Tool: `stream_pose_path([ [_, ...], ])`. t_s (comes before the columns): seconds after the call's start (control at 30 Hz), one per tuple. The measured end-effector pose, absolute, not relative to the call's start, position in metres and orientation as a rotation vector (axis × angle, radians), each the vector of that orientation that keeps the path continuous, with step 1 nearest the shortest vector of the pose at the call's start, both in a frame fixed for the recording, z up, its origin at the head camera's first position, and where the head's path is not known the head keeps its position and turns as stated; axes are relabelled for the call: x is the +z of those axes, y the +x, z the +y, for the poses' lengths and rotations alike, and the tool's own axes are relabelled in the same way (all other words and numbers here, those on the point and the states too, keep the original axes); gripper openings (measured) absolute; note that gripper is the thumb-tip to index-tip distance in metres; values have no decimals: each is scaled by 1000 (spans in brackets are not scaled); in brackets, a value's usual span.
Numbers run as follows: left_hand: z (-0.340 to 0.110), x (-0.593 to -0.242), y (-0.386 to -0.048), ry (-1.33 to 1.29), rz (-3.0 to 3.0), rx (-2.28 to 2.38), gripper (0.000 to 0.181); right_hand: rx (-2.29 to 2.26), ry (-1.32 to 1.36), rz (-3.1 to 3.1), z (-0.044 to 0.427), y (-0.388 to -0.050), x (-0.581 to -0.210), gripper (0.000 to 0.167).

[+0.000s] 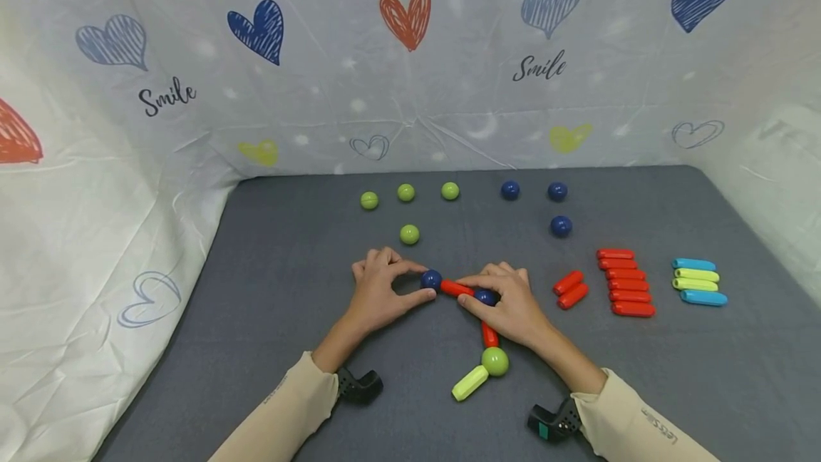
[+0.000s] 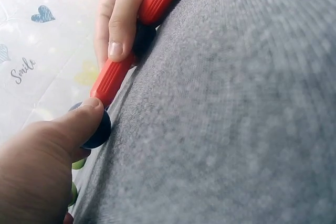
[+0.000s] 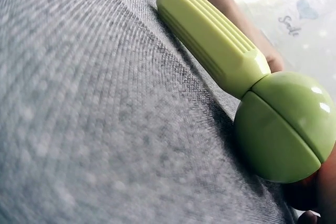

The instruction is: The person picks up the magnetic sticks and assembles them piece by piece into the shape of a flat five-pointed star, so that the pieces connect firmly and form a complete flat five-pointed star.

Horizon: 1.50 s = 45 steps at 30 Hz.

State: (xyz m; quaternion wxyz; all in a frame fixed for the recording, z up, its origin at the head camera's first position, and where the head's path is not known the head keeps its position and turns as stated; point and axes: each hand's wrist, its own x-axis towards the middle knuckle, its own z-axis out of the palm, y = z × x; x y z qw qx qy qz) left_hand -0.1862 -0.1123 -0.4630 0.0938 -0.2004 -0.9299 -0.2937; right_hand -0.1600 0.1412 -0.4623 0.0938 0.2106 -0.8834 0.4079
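A chain of magnetic balls and rods lies on the grey table. My left hand [image 1: 380, 291] pinches the blue ball [image 1: 431, 279] at its left end between thumb and index finger. A red rod [image 1: 455, 288] joins that ball to a second blue ball [image 1: 485, 297]. My right hand [image 1: 511, 304] pinches this rod near the second ball, which is partly covered by the fingers. Another red rod [image 1: 489, 334] runs from there towards me to a green ball [image 3: 289, 127]. From the green ball a yellow-green rod [image 3: 212, 38] sticks out, seen large in the right wrist view.
Several loose green balls [image 1: 409, 234] and three blue balls [image 1: 561, 226] lie at the back. On the right are two red rods [image 1: 568, 281], a column of several red rods [image 1: 627, 285] and a stack of blue and yellow rods [image 1: 695, 285]. A printed cloth [image 1: 410, 91] hangs behind.
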Motion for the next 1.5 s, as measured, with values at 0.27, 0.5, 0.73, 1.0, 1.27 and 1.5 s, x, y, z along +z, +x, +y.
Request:
stream_pose_path([
  [0.27,-112,-463,-186,-489,-2721,-984,33,1154,327,-2470,144,-166,-468,24],
  [0.5,-113,-463,-188,-289,-2693,-978,25,1091,582,-2337,148,-167,-464,38],
  [0.73,-114,-462,-189,-208,-2701,-935,23,833,1266,-2350,144,-158,-459,36],
  [1.0,-115,-463,-190,-225,-2694,-938,15,705,1136,-2359,144,-162,-461,21],
  [1.27,-120,-459,-197,-223,-2717,-983,26,653,827,-2392,147,-165,-466,21],
  [1.5,-124,-458,-202,-211,-2728,-1058,44,703,814,-2415,145,-165,-468,11],
])
